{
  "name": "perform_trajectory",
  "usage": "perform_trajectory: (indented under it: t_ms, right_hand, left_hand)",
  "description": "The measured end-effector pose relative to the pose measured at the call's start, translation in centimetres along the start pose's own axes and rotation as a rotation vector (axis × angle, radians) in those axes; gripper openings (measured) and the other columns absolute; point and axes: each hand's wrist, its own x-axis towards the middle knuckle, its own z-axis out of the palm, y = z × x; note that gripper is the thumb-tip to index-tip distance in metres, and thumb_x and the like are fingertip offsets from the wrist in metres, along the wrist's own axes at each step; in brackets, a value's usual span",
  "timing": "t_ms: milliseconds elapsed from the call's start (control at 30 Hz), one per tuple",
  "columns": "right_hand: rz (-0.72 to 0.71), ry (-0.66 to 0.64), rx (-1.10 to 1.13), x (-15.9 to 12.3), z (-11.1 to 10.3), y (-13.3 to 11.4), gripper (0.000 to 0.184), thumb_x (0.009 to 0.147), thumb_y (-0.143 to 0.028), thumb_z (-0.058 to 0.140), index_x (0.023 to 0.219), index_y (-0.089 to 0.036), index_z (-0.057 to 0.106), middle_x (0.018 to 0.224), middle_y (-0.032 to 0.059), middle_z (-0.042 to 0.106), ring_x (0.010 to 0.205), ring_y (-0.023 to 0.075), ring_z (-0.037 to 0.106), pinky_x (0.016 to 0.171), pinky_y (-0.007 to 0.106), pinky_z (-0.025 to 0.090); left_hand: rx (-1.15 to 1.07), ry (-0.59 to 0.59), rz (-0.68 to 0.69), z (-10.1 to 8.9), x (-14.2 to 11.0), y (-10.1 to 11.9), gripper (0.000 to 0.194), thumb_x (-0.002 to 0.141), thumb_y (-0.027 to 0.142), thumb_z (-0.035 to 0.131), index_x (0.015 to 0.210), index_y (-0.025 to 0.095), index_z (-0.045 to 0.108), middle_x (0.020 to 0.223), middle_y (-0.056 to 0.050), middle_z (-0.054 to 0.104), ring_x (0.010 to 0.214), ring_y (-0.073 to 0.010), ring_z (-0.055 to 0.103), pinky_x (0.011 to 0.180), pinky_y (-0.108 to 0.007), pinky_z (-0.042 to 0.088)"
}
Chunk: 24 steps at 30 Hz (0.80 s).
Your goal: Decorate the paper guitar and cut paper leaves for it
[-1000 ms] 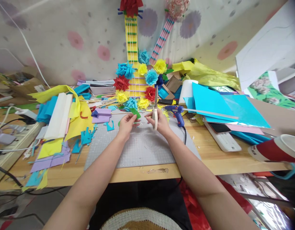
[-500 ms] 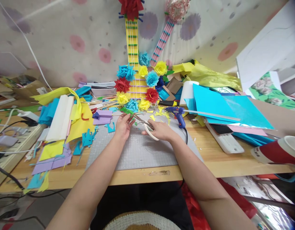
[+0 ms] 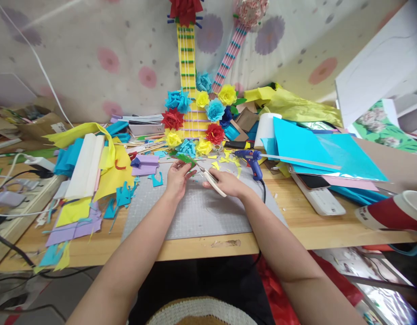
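My left hand pinches a small piece of green paper above the far part of the grey cutting mat. White-handled scissors are gripped in my right hand, their blades pointing left and up against the green paper. How far the blades are apart I cannot tell. Just behind my hands stands a yellow paper guitar with red, blue and yellow paper flowers around its body. A blue hot glue gun lies right of my right hand.
Crepe paper rolls and scraps crowd the left side, near a power strip. Blue sheets, a phone and a red-and-white cup are at right. The glue gun's black cord runs over the mat.
The scissors have swung from upright to pointing left, and their blades have come to the green paper. My left hand has shifted slightly left with the paper.
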Motion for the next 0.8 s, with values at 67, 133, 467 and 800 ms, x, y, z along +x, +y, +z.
perform_trajectory:
  t_ms: [67, 133, 467, 800]
  right_hand:
    - [-0.002, 0.007, 0.016, 0.1, 0.1, 0.0, 0.042, 0.076, -0.062, 0.043, 0.087, -0.022, 0.047, 0.084, 0.0035, 0.060, 0.072, 0.0179, 0.052, 0.060, 0.024, 0.033]
    - [-0.008, 0.011, 0.049, 0.1, 0.1, 0.1, 0.040, 0.075, -0.060, 0.044, 0.086, -0.021, 0.047, 0.082, 0.0029, 0.059, 0.071, 0.0170, 0.051, 0.060, 0.024, 0.033]
    - [-0.057, 0.005, 0.228, 0.2, 0.0, 0.5, 0.035, 0.073, -0.054, 0.051, 0.076, -0.019, 0.048, 0.070, -0.0014, 0.050, 0.064, 0.0127, 0.044, 0.057, 0.023, 0.030]
    - [-0.075, -0.064, 0.386, 0.2, -0.2, 1.0, 0.034, 0.071, -0.051, 0.054, 0.076, -0.017, 0.050, 0.067, -0.0020, 0.048, 0.061, 0.0109, 0.041, 0.055, 0.023, 0.030]
  left_hand:
    - [-0.003, -0.005, 0.003, -0.1, 0.0, 0.0, 0.034, 0.054, 0.014, 0.071, 0.078, 0.017, 0.047, 0.071, 0.003, 0.061, 0.071, -0.0121, 0.063, 0.071, -0.030, 0.051]
    - [-0.010, -0.006, 0.001, -0.1, 0.0, 0.0, 0.034, 0.054, 0.013, 0.071, 0.078, 0.017, 0.046, 0.072, 0.003, 0.060, 0.071, -0.0120, 0.063, 0.070, -0.030, 0.052]
    - [0.004, 0.032, 0.017, 0.1, -0.1, 0.4, 0.035, 0.052, 0.020, 0.072, 0.076, 0.017, 0.046, 0.071, 0.003, 0.056, 0.067, -0.0095, 0.059, 0.062, -0.026, 0.052]
    - [0.130, 0.051, 0.151, -0.2, -0.1, 0.3, 0.034, 0.052, 0.028, 0.074, 0.073, 0.017, 0.050, 0.066, 0.005, 0.049, 0.062, -0.0066, 0.050, 0.057, -0.023, 0.052]
